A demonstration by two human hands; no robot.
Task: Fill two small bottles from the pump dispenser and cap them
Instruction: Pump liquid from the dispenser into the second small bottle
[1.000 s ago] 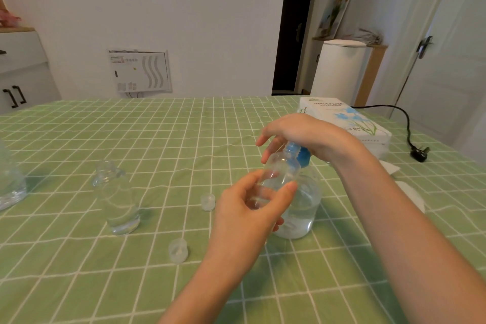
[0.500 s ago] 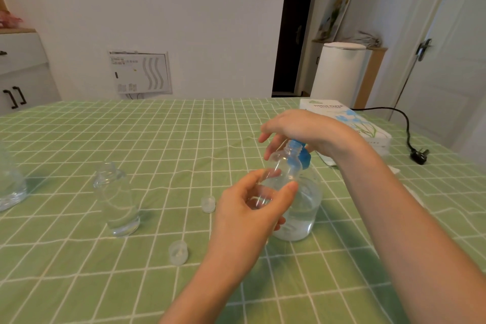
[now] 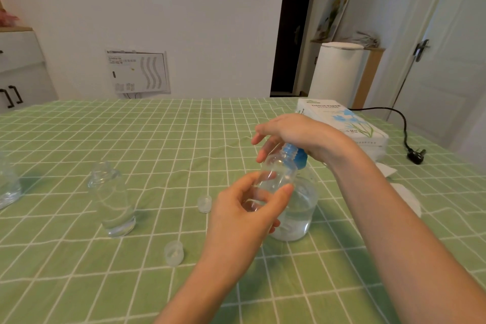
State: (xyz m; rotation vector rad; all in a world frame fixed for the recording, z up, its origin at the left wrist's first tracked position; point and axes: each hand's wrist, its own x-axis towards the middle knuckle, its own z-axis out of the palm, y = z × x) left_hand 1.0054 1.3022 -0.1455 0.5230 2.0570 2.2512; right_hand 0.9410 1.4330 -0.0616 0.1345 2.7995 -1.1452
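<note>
My left hand (image 3: 243, 214) grips a small clear bottle (image 3: 276, 172), tilted with its mouth up against the blue pump head (image 3: 295, 155). My right hand (image 3: 297, 135) rests palm-down on top of that pump head, fingers spread. The clear pump dispenser (image 3: 297, 208), partly filled with clear liquid, stands on the table behind my left hand. A second small clear bottle (image 3: 111, 198) stands uncapped and upright to the left. Two small clear caps lie on the cloth: one (image 3: 204, 203) near the middle, another (image 3: 173, 253) closer to me.
A green checked tablecloth (image 3: 131, 139) covers the table. A tissue paper box (image 3: 342, 126) sits at the right behind my right hand, with white tissues (image 3: 405, 196) beside my forearm. A black plug and cable (image 3: 415, 155) lie far right. Another clear container (image 3: 8, 187) shows at the left edge.
My right hand has risen a little on the pump head. The left hand keeps the small bottle at the nozzle, nearly still.
</note>
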